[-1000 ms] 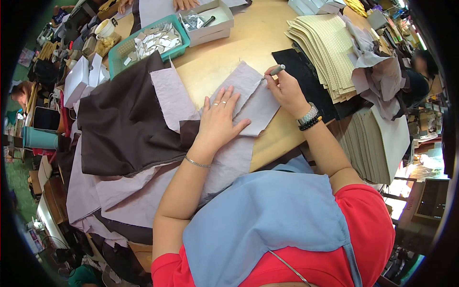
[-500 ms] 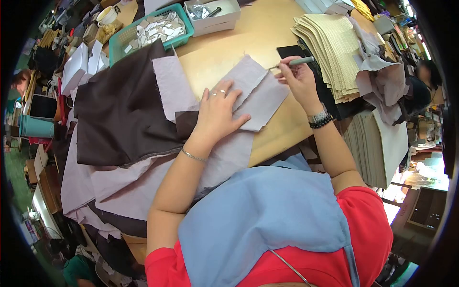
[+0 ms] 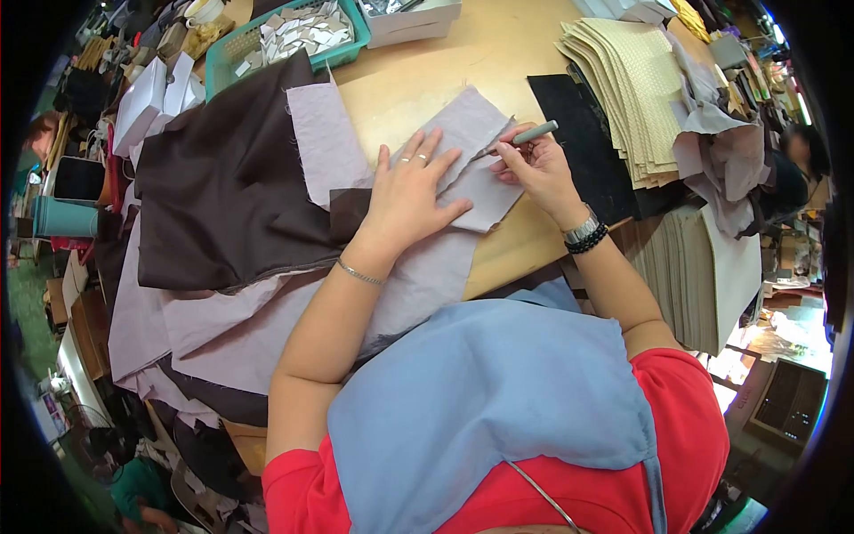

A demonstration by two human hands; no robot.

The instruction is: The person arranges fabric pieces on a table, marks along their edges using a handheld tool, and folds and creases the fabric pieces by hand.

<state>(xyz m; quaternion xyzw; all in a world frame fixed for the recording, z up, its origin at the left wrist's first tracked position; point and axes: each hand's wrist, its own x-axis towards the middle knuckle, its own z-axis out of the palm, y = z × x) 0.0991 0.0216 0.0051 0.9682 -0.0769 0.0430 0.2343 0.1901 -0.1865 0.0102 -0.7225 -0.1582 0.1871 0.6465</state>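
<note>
My left hand (image 3: pixel 405 191) lies flat with its fingers spread on a pale lilac cloth piece (image 3: pixel 463 111) with frayed edges. A crease or overlapping edge runs slantwise across that cloth between my hands. My right hand (image 3: pixel 538 173) is closed around a slim pen (image 3: pixel 535 132) with a grey barrel. Its thin tip points left onto the cloth, close to the slanting edge. Left of my left hand lies a large dark brown cloth (image 3: pixel 231 196), with a lilac strip (image 3: pixel 325 147) beside it. More lilac cloth (image 3: pixel 418 276) spreads below my left wrist.
A teal basket (image 3: pixel 360 36) of small white and grey pieces and a white box (image 3: pixel 418 27) stand at the back. To the right are a black sheet (image 3: pixel 578 142), stacked cream textured sheets (image 3: pixel 623 98) and a thick pile of pale sheets (image 3: pixel 685 276).
My right hand has moved left and slightly down, bringing the pen's tip from the cloth's right side along the slanting edge toward my left hand. My left hand remains on the cloth.
</note>
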